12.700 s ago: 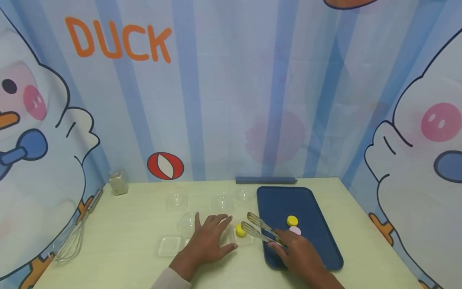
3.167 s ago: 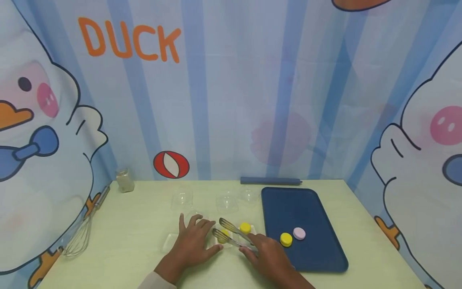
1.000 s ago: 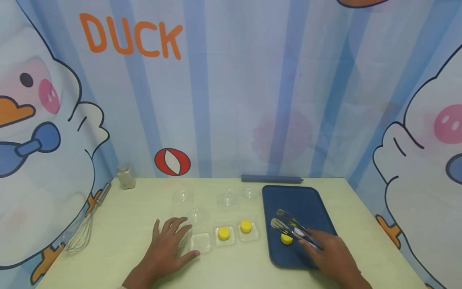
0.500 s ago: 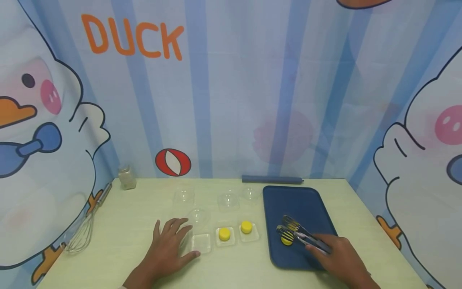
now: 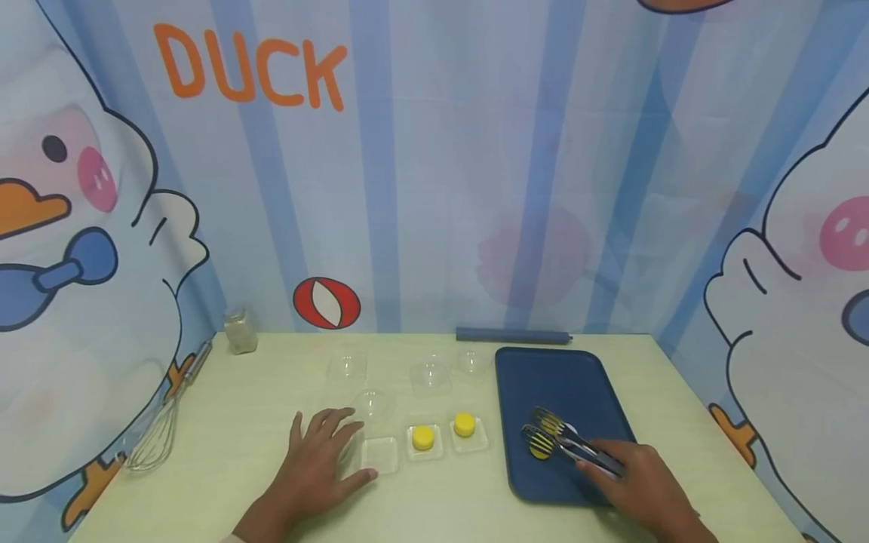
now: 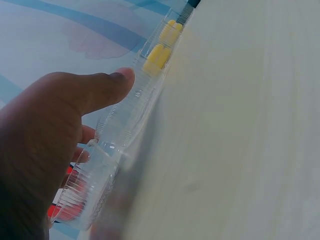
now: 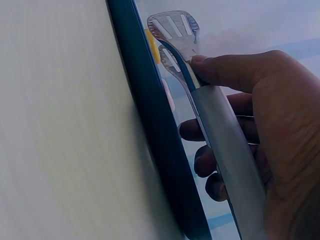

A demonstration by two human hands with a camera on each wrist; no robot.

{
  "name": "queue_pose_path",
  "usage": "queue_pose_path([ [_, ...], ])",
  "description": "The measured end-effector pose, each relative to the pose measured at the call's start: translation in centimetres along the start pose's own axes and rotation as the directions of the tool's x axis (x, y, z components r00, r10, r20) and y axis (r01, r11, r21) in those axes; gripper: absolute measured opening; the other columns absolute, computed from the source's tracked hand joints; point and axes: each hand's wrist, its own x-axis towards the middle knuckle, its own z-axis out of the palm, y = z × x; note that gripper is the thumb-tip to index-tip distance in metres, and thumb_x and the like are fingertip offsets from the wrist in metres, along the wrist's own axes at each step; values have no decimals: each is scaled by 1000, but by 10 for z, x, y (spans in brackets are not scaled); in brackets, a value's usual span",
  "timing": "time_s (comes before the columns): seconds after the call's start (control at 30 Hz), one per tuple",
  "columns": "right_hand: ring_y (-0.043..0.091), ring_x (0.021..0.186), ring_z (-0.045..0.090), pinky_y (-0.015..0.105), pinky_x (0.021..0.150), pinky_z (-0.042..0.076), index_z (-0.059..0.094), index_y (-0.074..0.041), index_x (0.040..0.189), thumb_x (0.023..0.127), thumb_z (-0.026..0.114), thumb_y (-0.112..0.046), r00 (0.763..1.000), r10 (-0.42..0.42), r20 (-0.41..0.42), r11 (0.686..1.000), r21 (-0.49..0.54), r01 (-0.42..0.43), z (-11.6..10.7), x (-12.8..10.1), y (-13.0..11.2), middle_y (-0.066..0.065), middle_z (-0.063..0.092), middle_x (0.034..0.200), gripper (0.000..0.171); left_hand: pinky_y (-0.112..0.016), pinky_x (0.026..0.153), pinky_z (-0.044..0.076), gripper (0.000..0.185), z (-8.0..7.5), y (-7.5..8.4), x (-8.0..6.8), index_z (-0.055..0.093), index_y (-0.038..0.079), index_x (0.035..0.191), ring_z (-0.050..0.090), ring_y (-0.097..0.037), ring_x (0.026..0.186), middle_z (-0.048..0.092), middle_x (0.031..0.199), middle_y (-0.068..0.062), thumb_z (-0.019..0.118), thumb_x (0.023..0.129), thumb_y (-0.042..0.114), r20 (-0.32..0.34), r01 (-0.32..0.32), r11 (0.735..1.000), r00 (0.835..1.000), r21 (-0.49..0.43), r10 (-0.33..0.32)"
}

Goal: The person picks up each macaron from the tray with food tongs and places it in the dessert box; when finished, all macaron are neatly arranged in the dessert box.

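Observation:
My left hand (image 5: 330, 452) lies flat on the table with fingers spread, its thumb beside an empty clear square tray (image 5: 379, 455). In the left wrist view the left hand (image 6: 60, 125) has its thumb against that clear tray (image 6: 130, 115). My right hand (image 5: 627, 475) grips metal tongs (image 5: 563, 441). The tong tips straddle a yellow round piece (image 5: 539, 446) on the blue tray (image 5: 557, 377). The right wrist view shows the tongs (image 7: 200, 85), the yellow piece (image 7: 154, 47) and a pink piece (image 7: 169, 95) behind the blue tray's rim (image 7: 150, 130).
Two yellow pieces (image 5: 422, 437) (image 5: 465, 424) sit in clear trays left of the blue tray. Clear dome lids (image 5: 431, 373) (image 5: 347, 366) (image 5: 372, 403) stand behind them. A whisk (image 5: 159, 430) and a small jar (image 5: 240, 341) are at the far left, with a blue roll (image 5: 512, 335) against the backdrop.
My right hand has brought the tongs down and slightly forward-left on the blue tray, so their tips now sit around the yellow piece. The left hand has stayed still.

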Motion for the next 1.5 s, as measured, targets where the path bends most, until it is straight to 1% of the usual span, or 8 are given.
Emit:
queue_pose_path([
  [0.27, 22, 97, 79, 42, 79, 63, 82, -8, 121, 94, 85, -46, 999, -35, -16, 999, 9, 35, 0, 0, 5, 6, 84, 111, 47, -88, 117, 31, 74, 3, -3, 3, 70, 20, 138, 54, -37, 143, 63, 151, -5, 76, 88, 74, -2, -7, 1000, 1000, 11, 7],
  [0.43, 24, 99, 80, 47, 83, 65, 83, -9, 119, 93, 86, -46, 1000, -21, -7, 1000, 21, 21, 2, -1, 5, 6, 84, 112, 45, -89, 115, 33, 74, 5, -4, 1, 71, 21, 137, 56, -37, 142, 63, 150, -5, 75, 88, 76, -18, -20, 999, 1000, 25, 20],
  [0.57, 20, 97, 79, 44, 80, 64, 83, -12, 118, 92, 87, -45, 1000, -16, -1, 1000, 24, 16, 3, 0, 6, 3, 84, 110, 42, -88, 115, 33, 74, 6, -4, 0, 71, 21, 137, 56, -36, 141, 64, 150, -4, 75, 87, 76, -14, -14, 999, 1000, 29, 14],
  [0.83, 16, 95, 78, 41, 79, 63, 84, -16, 114, 91, 88, -44, 1000, 26, 16, 999, 20, -26, 5, 1, 5, -1, 84, 107, 36, -88, 118, 30, 75, 8, -4, 2, 70, 22, 139, 54, -36, 144, 63, 151, -4, 74, 88, 77, 33, 13, 999, 999, 31, -14],
  [1.07, 16, 95, 78, 40, 78, 63, 84, -13, 117, 93, 86, -44, 1000, 26, 13, 999, 30, -27, 5, 1, 3, 1, 84, 108, 40, -89, 117, 30, 76, 9, -4, 1, 70, 22, 139, 55, -37, 143, 63, 151, -4, 74, 87, 78, 36, 19, 999, 999, 43, -20],
  [1.33, 6, 83, 69, 27, 69, 53, 84, -12, 118, 94, 85, -42, 1000, 23, -11, 999, 42, -22, 7, 2, 2, 0, 83, 105, 38, -88, 118, 30, 74, 8, -2, 0, 70, 22, 139, 54, -36, 144, 63, 151, -4, 76, 87, 75, 24, 23, 999, 999, 32, -24],
  [1.4, 8, 83, 70, 29, 68, 54, 83, -10, 118, 94, 85, -43, 1000, 19, -21, 999, 48, -18, 8, 2, 1, 2, 84, 106, 41, -88, 118, 30, 74, 7, -2, 0, 70, 22, 139, 55, -36, 144, 64, 150, -4, 76, 87, 75, 24, 24, 999, 999, 30, -25],
  [1.5, 18, 91, 78, 37, 74, 63, 83, -8, 120, 95, 84, -45, 999, 4, -49, 999, 53, -1, 8, 0, 1, 7, 84, 109, 44, -89, 117, 30, 74, 6, 0, 1, 71, 21, 138, 55, -37, 143, 64, 149, -5, 77, 86, 75, 26, 23, 999, 999, 24, -24],
])
